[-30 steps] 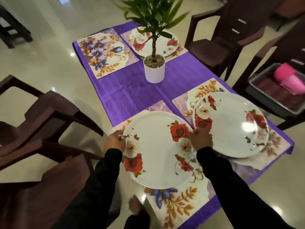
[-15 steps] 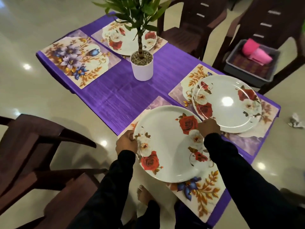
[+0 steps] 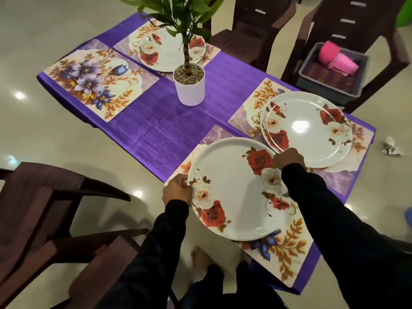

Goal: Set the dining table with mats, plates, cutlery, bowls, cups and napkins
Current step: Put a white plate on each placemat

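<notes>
A white rose-patterned plate (image 3: pixel 234 192) lies over the near floral mat (image 3: pixel 283 253) on the purple table (image 3: pixel 160 128). My left hand (image 3: pixel 177 191) grips its left rim and my right hand (image 3: pixel 288 158) grips its right rim. A second rose plate (image 3: pixel 305 128) rests on the mat (image 3: pixel 258 101) to the right. A third plate (image 3: pixel 165 52) sits on the far mat, partly hidden by the plant. The far left mat (image 3: pixel 100 81) carries no plate.
A white pot with a green plant (image 3: pixel 189 85) stands mid-table. A grey tub (image 3: pixel 330 74) with pink cups (image 3: pixel 336 61) sits on a brown chair at right. Brown chairs (image 3: pixel 44 210) stand close on my left. Crumpled paper (image 3: pixel 391 149) lies on the floor.
The view has shifted and the table now sits further left and nearer. Both hands keep their hold on the near plate, which stays over the near mat.
</notes>
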